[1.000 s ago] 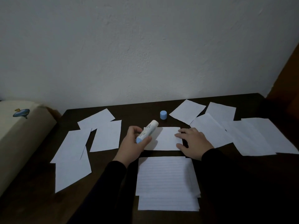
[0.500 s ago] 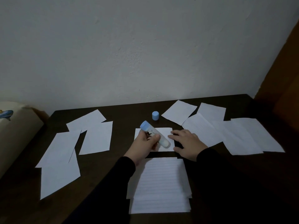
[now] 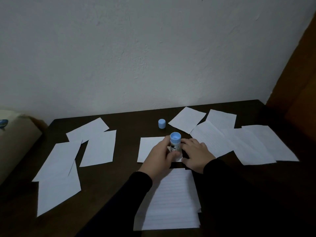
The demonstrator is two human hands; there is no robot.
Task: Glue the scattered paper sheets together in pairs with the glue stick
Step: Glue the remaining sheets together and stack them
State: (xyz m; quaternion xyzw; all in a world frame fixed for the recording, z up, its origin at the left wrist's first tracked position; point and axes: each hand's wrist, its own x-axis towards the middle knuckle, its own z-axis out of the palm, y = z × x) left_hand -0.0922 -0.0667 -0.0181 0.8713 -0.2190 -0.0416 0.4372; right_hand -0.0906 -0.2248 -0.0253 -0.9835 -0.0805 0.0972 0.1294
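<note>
On the far left of the dark table [image 3: 130, 178], a cluster of loose sheets [image 3: 73, 154] lies overlapping, none of it visibly paired yet. At the middle, the left hand [image 3: 159, 159] curls round the glue stick [image 3: 174, 145], holding it upright with its blue base up and its glue end down on the small sheet [image 3: 150, 148]. Its blue cap [image 3: 161, 123] stands apart, farther back. The right hand [image 3: 196, 155] lies flat and spread, pinning that sheet's right edge. In front of both hands sits a neat stack of lined sheets [image 3: 171, 200], likely the pairs already done. To the right, more scattered sheets [image 3: 239, 139] wait. I'd judge the work roughly partway, with plenty left on both sides.
</note>
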